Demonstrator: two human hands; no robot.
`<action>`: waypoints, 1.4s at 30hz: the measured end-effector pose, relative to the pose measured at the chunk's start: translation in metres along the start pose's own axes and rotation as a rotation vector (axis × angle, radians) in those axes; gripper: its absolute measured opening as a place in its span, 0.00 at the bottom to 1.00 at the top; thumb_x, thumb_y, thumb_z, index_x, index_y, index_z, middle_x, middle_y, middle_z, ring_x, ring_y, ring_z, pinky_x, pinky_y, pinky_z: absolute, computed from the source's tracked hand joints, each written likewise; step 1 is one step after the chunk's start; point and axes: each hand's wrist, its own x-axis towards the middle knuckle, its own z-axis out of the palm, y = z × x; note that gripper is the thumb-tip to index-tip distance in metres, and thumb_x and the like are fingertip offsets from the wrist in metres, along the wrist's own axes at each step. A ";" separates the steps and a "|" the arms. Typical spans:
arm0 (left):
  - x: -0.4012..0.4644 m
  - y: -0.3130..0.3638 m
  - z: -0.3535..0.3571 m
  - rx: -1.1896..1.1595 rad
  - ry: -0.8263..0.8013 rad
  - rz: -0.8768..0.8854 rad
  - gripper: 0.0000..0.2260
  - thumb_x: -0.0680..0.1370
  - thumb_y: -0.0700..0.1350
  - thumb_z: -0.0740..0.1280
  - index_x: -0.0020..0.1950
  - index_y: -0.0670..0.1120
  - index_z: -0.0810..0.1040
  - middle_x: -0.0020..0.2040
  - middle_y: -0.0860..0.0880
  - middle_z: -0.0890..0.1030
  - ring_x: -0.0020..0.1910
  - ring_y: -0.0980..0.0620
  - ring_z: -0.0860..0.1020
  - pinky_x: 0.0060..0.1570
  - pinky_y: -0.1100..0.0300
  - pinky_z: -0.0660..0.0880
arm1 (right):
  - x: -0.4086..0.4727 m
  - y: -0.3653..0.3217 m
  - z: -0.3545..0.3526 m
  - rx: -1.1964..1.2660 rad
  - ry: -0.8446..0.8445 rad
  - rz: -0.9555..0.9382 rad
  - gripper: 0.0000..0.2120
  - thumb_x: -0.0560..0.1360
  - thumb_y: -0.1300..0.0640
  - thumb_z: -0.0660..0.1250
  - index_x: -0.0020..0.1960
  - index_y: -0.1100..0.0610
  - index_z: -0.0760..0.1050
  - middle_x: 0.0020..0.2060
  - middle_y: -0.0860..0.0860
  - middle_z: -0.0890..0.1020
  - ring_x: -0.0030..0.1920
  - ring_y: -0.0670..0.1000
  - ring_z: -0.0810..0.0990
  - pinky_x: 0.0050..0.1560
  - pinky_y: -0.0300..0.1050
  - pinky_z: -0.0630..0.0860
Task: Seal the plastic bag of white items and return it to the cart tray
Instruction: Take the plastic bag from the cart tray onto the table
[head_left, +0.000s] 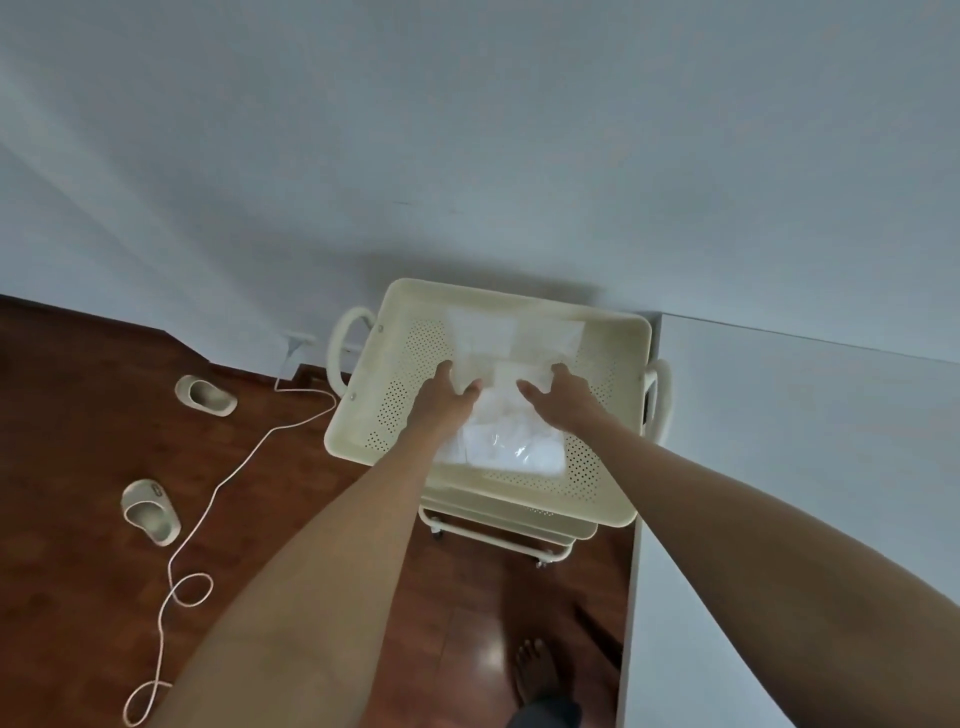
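Observation:
A clear plastic bag (511, 441) full of white items lies in the top tray (613, 483) of a cream perforated cart. My left hand (441, 397) grips the bag's far left edge, thumb on top and fingers curled under the plastic. My right hand (558, 397) holds the far right edge the same way. Both hands are above the middle of the tray. Beyond them, more white packets (514, 332) lie flat at the tray's far end. Whether the bag's mouth is closed cannot be told.
The cart stands against a white wall, with a white cabinet (779, 493) close on its right. Lower cart shelves (519, 535) show beneath the tray. On the wooden floor to the left lie two beige slippers (150, 512) and a looping white cable (208, 499). My bare foot (537, 670) is below.

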 end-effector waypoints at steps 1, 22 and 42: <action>-0.004 0.004 -0.002 -0.008 0.008 0.010 0.31 0.80 0.60 0.62 0.79 0.50 0.56 0.75 0.44 0.68 0.70 0.41 0.73 0.63 0.51 0.70 | -0.003 -0.002 -0.006 0.004 0.011 -0.014 0.40 0.82 0.39 0.62 0.82 0.63 0.54 0.76 0.62 0.69 0.74 0.62 0.70 0.72 0.56 0.69; -0.125 0.193 0.048 -0.120 0.123 0.322 0.32 0.79 0.60 0.65 0.78 0.48 0.61 0.73 0.47 0.72 0.68 0.45 0.74 0.56 0.58 0.68 | -0.116 0.086 -0.207 0.074 0.301 -0.153 0.38 0.80 0.38 0.64 0.81 0.58 0.57 0.72 0.60 0.73 0.71 0.61 0.74 0.67 0.55 0.73; -0.212 0.198 0.244 -0.009 -0.136 0.265 0.34 0.78 0.63 0.64 0.78 0.49 0.61 0.72 0.44 0.72 0.69 0.44 0.73 0.65 0.54 0.70 | -0.203 0.302 -0.196 0.183 0.268 0.067 0.40 0.79 0.39 0.67 0.81 0.60 0.57 0.73 0.61 0.73 0.73 0.61 0.72 0.69 0.53 0.71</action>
